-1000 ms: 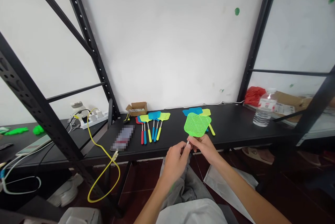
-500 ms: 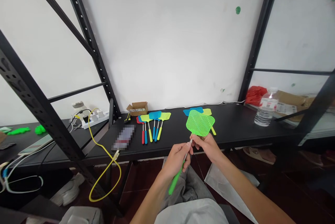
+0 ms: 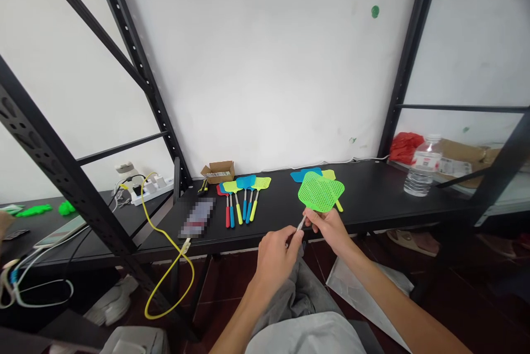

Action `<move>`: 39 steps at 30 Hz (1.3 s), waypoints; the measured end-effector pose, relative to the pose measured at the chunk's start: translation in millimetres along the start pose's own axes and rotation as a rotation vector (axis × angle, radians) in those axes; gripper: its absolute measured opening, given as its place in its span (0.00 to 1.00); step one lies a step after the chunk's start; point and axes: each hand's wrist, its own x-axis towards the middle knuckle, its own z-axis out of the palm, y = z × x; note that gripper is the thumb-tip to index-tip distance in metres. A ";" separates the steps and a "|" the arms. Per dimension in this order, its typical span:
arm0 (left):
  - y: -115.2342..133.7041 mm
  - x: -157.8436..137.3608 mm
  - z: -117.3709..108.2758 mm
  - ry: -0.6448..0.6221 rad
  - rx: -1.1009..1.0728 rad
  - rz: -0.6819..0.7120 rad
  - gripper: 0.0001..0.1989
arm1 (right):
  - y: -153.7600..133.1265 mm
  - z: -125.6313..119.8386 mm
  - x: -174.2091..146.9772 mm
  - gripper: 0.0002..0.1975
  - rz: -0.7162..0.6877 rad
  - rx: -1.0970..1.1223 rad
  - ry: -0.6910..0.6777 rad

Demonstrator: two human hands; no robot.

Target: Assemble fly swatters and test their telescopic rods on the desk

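Here was the green fly swatter (image 3: pixel 321 192), its head out at one o'clock from the grip, raised in front of the black table (image 3: pixel 372 194). Up at the neck, just under that head, the right hand (image 3: pixel 327 224) had it pinched between thumb and fingers; lower down, toward eight o'clock, the left hand (image 3: pixel 275 257) curled round with its thumb pressed near the thin metal-looking rod, the lower end hidden behind the knuckles. So both hands had hold of it, and what a head it was: a flat, thin, plastic-looking paddle with rounded corners, peppered all over with tiny holes! The left forearm came in from seven o'clock, the right from about four, wrists close together, back of the left hand facing up. Off at ten o'clock lay a fan of swatters (image 3: pixel 244 199), heads overlapping, handles red, blue and yellow; just past the green head, toward twelve, lay blue swatters (image 3: pixel 296 177) and, by one, a yellow swatter (image 3: pixel 329 174).
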 end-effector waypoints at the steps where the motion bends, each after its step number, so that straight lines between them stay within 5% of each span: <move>1: -0.6 0.1 0.2 -0.033 -0.054 -0.009 0.23 | -0.8 -1.1 0.8 0.17 -0.002 0.006 0.008; 8: -5.6 -3.2 0.1 -0.340 -0.474 -0.148 0.25 | -12.0 -35.3 16.2 0.17 -0.013 0.164 0.205; 14: 2.6 -5.5 -6.0 -0.250 -0.170 -0.009 0.23 | -20.7 -63.7 23.6 0.16 -0.003 0.158 0.272; 20: 2.1 -3.6 -11.6 -0.088 0.241 0.099 0.21 | -22.3 -56.2 20.3 0.16 0.023 0.219 0.305; 26: -3.3 -3.4 -17.3 -0.030 0.269 0.040 0.12 | -17.9 -21.4 5.6 0.17 0.055 0.249 0.070; 32: 2.3 -2.0 -17.8 0.020 0.186 0.057 0.13 | -10.5 11.1 -11.7 0.20 0.107 0.128 -0.242; 39: 3.0 -3.2 -21.6 -0.009 0.245 0.073 0.20 | -14.0 11.3 -12.8 0.20 0.030 0.031 -0.280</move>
